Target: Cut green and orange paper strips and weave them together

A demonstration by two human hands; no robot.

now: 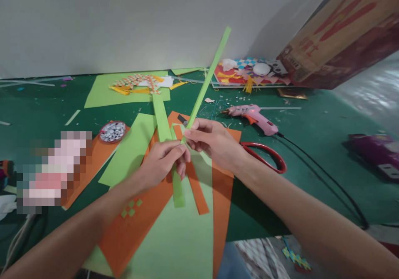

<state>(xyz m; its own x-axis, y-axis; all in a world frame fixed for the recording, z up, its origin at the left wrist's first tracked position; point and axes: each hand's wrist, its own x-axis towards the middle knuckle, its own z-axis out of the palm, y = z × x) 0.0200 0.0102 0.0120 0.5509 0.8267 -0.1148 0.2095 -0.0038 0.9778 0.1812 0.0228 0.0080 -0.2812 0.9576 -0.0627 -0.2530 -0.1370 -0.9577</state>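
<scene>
1 head-worn camera looks forward, down over the hands (165,157).

We find smooth, matt paper in the green strip (208,77) and in the orange sheet (134,229) at the table's (314,158) near edge. The glue gun (257,117) looks like smooth plastic, the red handle (282,163) glossy plastic; by the far edge, a yellow tassel (248,85) shows stringy thread.

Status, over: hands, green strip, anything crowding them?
Left hand and right hand pinching green paper strip. Long end slanting past right hand. Orange strip underneath; red scissors handle near right wrist.
</scene>
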